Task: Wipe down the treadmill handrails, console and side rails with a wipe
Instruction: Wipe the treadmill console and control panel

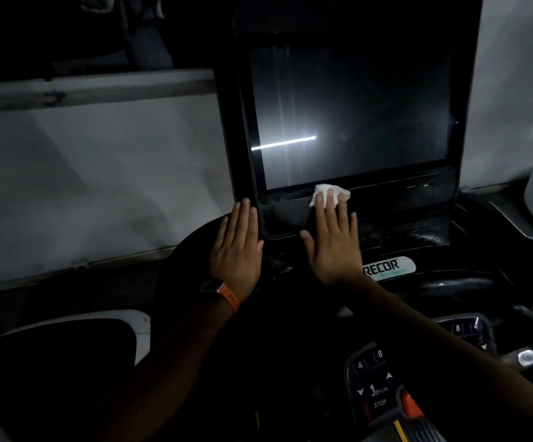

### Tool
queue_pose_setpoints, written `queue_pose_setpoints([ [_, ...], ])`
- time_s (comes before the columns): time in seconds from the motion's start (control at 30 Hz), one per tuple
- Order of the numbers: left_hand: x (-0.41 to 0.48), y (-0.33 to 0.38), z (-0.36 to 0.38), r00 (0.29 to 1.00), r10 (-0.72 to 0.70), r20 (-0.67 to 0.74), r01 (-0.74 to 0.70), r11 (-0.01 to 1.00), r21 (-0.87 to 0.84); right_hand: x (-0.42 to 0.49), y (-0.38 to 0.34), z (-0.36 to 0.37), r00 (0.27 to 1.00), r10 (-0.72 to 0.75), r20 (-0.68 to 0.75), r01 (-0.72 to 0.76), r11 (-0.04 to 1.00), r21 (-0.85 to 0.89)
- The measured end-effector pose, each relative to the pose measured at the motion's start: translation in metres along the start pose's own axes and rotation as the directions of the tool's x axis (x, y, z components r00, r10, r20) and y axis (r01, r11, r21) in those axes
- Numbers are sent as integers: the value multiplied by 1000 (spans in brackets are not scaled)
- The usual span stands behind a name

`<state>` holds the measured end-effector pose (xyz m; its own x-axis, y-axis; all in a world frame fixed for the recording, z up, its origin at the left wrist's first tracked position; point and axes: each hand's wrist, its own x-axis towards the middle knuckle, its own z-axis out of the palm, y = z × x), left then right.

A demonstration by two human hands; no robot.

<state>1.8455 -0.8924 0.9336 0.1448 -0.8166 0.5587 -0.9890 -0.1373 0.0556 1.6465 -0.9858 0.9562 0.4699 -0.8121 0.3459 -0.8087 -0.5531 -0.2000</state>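
Observation:
The treadmill console (444, 237) is black, with a large dark screen (370, 106) that reflects a bright light streak. A small crumpled white wipe (324, 190) lies on the bezel just under the screen. My right hand (333, 244) presses the wipe flat against the bezel with straight fingers. My left hand (236, 247) rests flat, fingers straight, on the console's lower left corner beside the screen frame; an orange-strapped watch sits on that wrist.
Lower right holds a keypad (373, 378) with number keys, arrows, a STOP button and a red-orange safety clip (410, 403). A brand label (389, 266) sits below the screen. A pale wall (83, 186) runs along the left. The room is dim.

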Motion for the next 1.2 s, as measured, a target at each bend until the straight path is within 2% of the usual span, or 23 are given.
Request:
queue_pose_setpoints([
  [0.07,0,1,2,1000,-3,-16,2,1000,-14,-1,-23,5,981,-190,40,190,982,-10],
  [0.13,-1,0,2,1000,-3,-11,3,1000,-13,-4,-26,9,922,-376,90,383,920,-78],
  [0.17,-1,-1,2,1000,2,-7,-2,1000,-12,-4,-18,8,920,-382,87,390,915,-103],
  [0.2,-1,-2,2,1000,7,-4,-7,1000,-11,-5,-8,7,942,-330,66,335,935,-112],
  [0.3,-1,-3,0,1000,5,2,-5,1000,-8,-13,5,6,998,-53,41,56,996,-69],
  [0.33,-1,-3,1,1000,3,0,-3,1000,-12,-15,-3,7,999,-30,32,32,998,-54],
  [0.37,-1,-2,2,1000,0,-5,0,1000,-13,-16,-15,10,997,-67,25,68,997,-46],
  [0.47,-1,-2,3,1000,-11,-3,11,1000,0,-25,-42,22,935,-346,82,351,934,-70],
  [0.53,-2,-4,3,1000,-9,10,9,1000,1,-28,-28,24,905,-416,90,424,899,-109],
  [0.6,-2,-4,1,1000,0,14,1,1000,-15,-30,0,22,938,-337,81,346,926,-150],
  [0.67,-2,-3,-1,1000,2,10,-1,1000,-29,-35,33,16,983,-164,89,175,975,-137],
  [0.77,-2,0,1,1000,-18,3,19,998,-54,-38,51,6,995,-11,98,19,996,-82],
  [0.83,-2,2,3,1000,-28,-2,28,997,-65,-32,33,5,997,-32,73,36,998,-58],
  [0.93,-3,4,2,999,-45,8,45,998,-53,-16,9,6,968,-244,65,248,967,-52],
  [1.0,-3,4,0,999,-50,17,50,998,-45,-5,16,2,958,-285,40,287,956,-64],
  [1.03,-3,5,-1,998,-51,22,52,998,-42,-1,26,-1,974,-225,17,226,972,-62],
  [1.13,-3,8,-3,997,-67,28,68,997,-30,4,46,-6,995,94,-14,-93,995,40],
  [1.17,-2,9,-2,997,-72,28,73,997,-34,4,43,-6,990,138,-13,-137,989,60],
  [1.2,-3,10,-2,997,-74,28,75,996,-38,3,36,-6,993,119,-14,-118,991,57],
])
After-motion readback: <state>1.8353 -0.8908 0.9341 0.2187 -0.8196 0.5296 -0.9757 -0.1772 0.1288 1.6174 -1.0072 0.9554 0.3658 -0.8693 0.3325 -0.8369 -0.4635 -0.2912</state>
